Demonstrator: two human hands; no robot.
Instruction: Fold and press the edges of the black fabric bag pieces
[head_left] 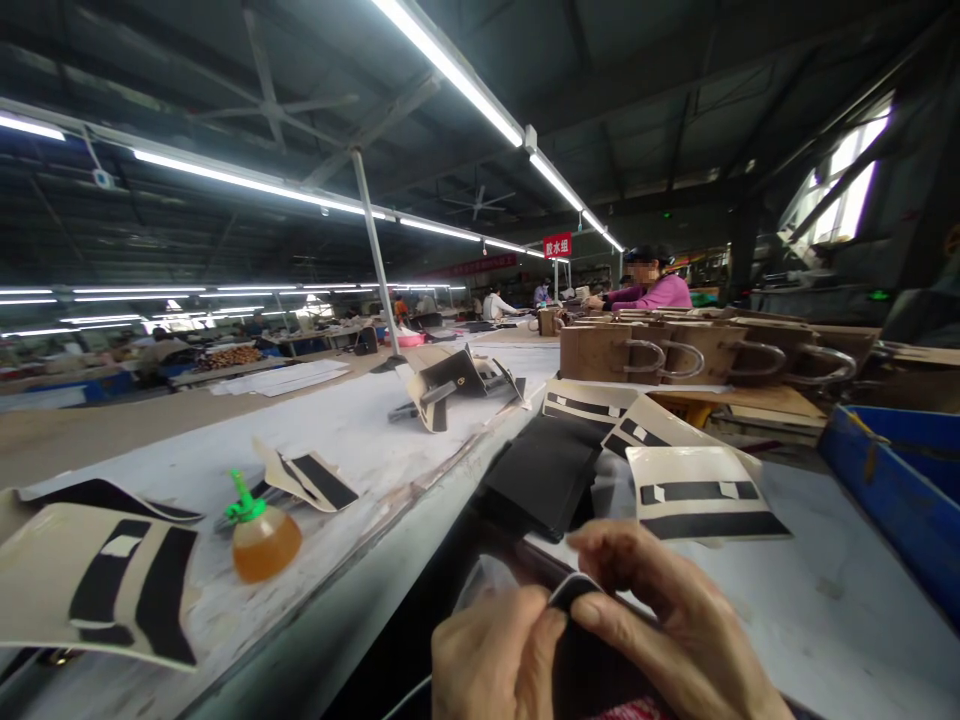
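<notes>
Near the hands, bottle [262, 540] holds amber liquid (green-capped).

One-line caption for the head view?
Both hands, left hand and right hand, pinch a black strip beside an orange glue bottle.

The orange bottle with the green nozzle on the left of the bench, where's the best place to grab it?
Probably around the rounded amber body of the bottle, coming from its right side, where the bench is bare. It stands upright, and the green nozzle on top is thin and angled, a poor grip. The card piece crowds its left.
</notes>
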